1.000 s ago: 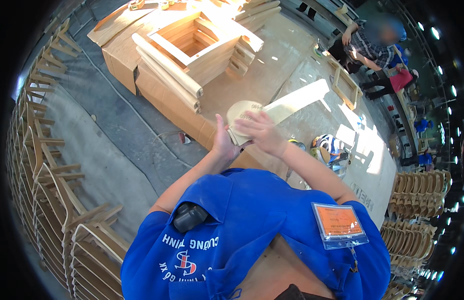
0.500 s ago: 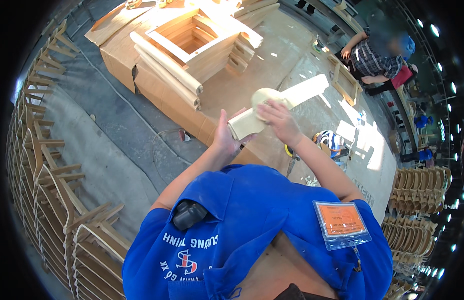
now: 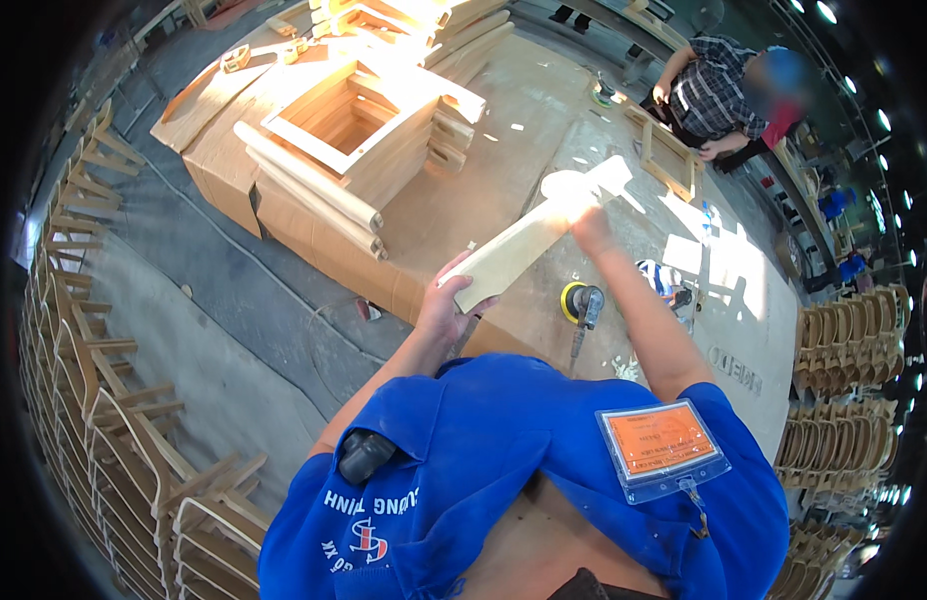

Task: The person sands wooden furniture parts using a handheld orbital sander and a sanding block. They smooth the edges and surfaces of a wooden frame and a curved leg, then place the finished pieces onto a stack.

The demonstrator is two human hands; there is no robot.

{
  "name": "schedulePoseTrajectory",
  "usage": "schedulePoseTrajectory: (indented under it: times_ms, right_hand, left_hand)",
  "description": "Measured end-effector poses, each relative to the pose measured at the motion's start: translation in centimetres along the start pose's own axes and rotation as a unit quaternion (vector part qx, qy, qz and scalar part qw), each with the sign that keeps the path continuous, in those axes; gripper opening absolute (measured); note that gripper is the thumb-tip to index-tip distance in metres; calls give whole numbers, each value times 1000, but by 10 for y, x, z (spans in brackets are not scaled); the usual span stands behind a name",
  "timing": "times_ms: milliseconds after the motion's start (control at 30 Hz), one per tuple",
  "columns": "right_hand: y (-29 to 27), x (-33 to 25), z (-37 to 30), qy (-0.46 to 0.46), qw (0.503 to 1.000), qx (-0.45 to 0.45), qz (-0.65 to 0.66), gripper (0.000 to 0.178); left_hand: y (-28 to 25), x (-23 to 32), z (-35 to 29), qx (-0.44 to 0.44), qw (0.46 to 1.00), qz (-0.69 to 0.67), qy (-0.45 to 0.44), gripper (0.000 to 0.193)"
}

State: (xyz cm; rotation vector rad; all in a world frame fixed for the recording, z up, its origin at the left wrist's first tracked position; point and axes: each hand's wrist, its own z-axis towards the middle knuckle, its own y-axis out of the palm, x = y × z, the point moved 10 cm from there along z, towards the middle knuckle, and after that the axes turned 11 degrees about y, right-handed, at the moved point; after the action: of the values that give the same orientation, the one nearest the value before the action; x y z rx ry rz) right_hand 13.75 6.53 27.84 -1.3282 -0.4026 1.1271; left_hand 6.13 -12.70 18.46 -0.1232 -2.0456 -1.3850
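Note:
My left hand (image 3: pixel 452 302) is closed around the near end of a pale wooden board (image 3: pixel 514 255), which slants up and away to the right over the bench. Near the board's far end, my right hand (image 3: pixel 592 228) presses a round, pale sanding disc (image 3: pixel 564 184) against its face. Strong sunlight washes out the disc, and the right fingers are partly blurred. Below the board, an orbital sander (image 3: pixel 582 302) with a yellow-edged pad lies on the bench, its hose trailing toward me.
Cardboard covers the bench (image 3: pixel 514 120). Stacked wooden frames (image 3: pixel 359 125) and rounded rails (image 3: pixel 309 190) lie at its left. A wooden frame (image 3: pixel 669 160) lies near a person in a checked shirt (image 3: pixel 719 95). Chair parts (image 3: pixel 114 400) line the left side; a cable (image 3: pixel 254 270) crosses the floor.
My right hand and the disc have slid up the board toward its far end. The view has shifted, and the sander now shows in full.

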Motion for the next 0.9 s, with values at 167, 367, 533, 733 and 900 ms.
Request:
schedulePoseTrajectory:
  times_ms: [167, 367, 533, 733, 900]
  right_hand:
    - [0, -114, -42, -189, 980, 38, 38, 23]
    - [23, -15, -10, 90, 974, -200, -61, 29]
    - [-2, -85, -37, -185, 982, 22, 26, 28]
    - [-1, -28, -16, 114, 989, -89, -1, 35]
    - [10, -85, -43, -220, 975, -14, -34, 26]
  left_hand:
    - [0, -1, 3, -24, 1000, -16, -6, 63]
    - [-5, -11, -4, 5, 999, -32, -7, 64]
    - [-2, -7, 0, -14, 995, -96, -5, 63]
    - [-3, -10, -2, -10, 999, -30, 1, 64]
    - [-2, -8, -1, -12, 997, -71, -5, 61]
